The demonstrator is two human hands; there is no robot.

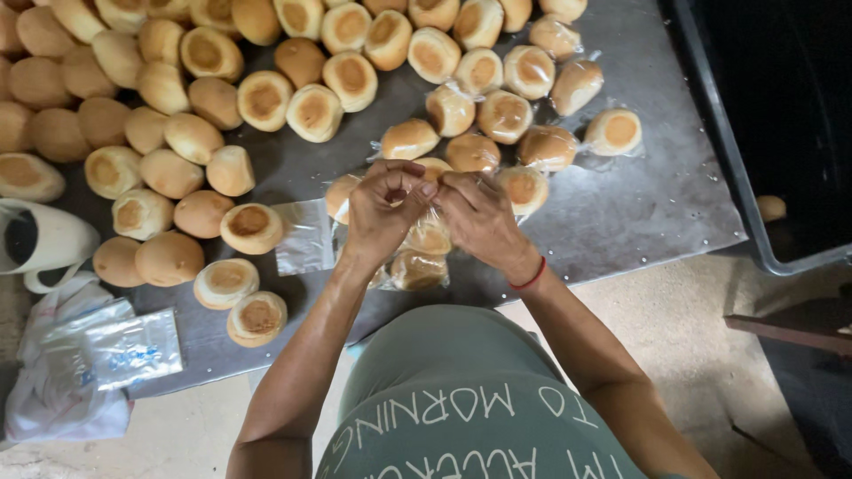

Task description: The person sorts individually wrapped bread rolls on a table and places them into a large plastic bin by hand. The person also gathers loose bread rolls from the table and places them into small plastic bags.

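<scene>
Left hand [383, 208]: fingers curled tight, tips pinched together on the top edge of a clear plastic bag [424, 238]; held just above the table, probably to keep the bag mouth gathered.

Right hand [479, 213]: fingers bent and closed on the same bag edge, touching the left hand's fingertips; a red band [530, 278] sat on its wrist. What passed between the fingertips could not be made out.

Clear plastic bag: hung under both hands, at the near middle of the table, with buns inside; held up rather than laid flat, seemingly so the contents stayed at the bottom.

Metal table [639, 204]: grey, scuffed, bearing all the goods.

Loose buns [266, 98]: many, round, brown, unwrapped, heaped over the far left of the table, within reach of the left hand.

Wrapped buns [548, 146]: single pieces in clear film, grouped just beyond the hands and to the far right, apart from the loose heap.

Empty bag [304, 235]: one flat clear piece, lying just left of the hands.

Stack of bags [120, 350]: on white cloth at the near left corner.

White jug [40, 239]: at the left edge.

Dark crate [710, 115]: beside the table at right, one bun [771, 208] inside.
</scene>
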